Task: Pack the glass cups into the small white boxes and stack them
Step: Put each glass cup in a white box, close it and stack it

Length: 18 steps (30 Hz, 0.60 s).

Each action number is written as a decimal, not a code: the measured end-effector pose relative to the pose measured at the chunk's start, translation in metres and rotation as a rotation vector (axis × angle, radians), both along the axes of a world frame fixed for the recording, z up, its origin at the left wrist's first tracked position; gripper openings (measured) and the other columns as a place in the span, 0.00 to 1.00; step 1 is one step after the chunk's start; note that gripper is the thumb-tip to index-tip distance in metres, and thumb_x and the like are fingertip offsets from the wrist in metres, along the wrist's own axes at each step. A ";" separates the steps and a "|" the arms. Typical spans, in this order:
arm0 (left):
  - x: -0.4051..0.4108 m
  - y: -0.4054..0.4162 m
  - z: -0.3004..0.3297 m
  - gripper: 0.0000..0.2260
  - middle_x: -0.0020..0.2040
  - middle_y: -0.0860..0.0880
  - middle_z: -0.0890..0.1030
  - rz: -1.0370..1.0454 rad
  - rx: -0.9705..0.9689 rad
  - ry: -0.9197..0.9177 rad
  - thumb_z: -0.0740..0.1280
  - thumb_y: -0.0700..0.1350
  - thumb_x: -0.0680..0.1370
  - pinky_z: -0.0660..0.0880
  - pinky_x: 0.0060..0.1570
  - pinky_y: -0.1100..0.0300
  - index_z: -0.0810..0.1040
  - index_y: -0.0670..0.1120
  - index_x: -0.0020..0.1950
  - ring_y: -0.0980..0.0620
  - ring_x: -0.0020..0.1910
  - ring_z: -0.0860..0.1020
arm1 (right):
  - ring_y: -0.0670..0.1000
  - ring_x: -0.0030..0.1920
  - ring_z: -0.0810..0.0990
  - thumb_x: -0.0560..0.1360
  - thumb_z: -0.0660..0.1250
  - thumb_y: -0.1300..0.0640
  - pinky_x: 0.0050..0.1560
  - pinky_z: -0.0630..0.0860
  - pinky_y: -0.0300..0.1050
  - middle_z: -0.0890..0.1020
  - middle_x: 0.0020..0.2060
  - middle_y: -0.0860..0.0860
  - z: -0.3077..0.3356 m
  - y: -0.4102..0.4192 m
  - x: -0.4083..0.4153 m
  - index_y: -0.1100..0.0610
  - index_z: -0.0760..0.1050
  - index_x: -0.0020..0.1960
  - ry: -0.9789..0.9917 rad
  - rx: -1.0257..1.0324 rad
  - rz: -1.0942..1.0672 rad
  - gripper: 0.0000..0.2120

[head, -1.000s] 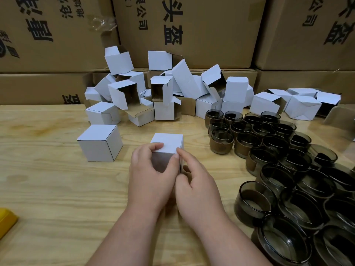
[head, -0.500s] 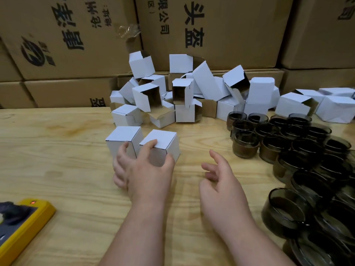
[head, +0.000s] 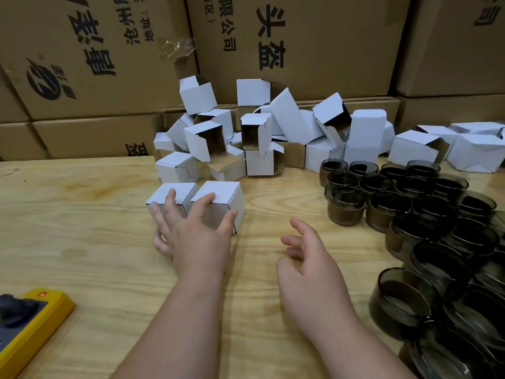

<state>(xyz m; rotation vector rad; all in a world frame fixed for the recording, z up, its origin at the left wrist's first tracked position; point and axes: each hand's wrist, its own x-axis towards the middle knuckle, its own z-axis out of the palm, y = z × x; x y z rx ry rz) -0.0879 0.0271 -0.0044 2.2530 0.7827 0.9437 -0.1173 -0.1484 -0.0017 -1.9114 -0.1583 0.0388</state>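
Left hand (head: 195,236) spread on closed box (head: 224,203) — now beside 2nd box (head: 170,194), right hand (head: 308,258) released, open.

Table (head: 82,242): pale wood, visible grain, smooth satin finish. Small boxes (head: 218,203): matt white card outside, raw brown card inside. Cups (head: 347,209): smoky tinted glass, glossy, translucent. Large cartons (head: 328,45): matt brown corrugated cardboard, black print. Device (head: 32,332): yellow plastic casing.
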 end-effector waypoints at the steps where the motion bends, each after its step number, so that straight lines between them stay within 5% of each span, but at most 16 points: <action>1: 0.000 0.000 0.000 0.20 0.83 0.53 0.55 0.005 0.003 -0.002 0.75 0.64 0.71 0.46 0.77 0.44 0.79 0.66 0.62 0.52 0.83 0.41 | 0.34 0.62 0.72 0.68 0.55 0.49 0.61 0.75 0.43 0.76 0.58 0.30 0.000 0.000 0.000 0.29 0.60 0.70 0.002 -0.003 0.000 0.32; 18: 0.000 -0.003 0.002 0.20 0.80 0.56 0.64 0.019 -0.015 -0.034 0.72 0.58 0.76 0.51 0.77 0.43 0.77 0.58 0.67 0.55 0.83 0.51 | 0.35 0.62 0.73 0.68 0.55 0.48 0.61 0.76 0.46 0.76 0.56 0.30 0.003 0.001 -0.003 0.29 0.61 0.67 0.029 -0.020 -0.009 0.29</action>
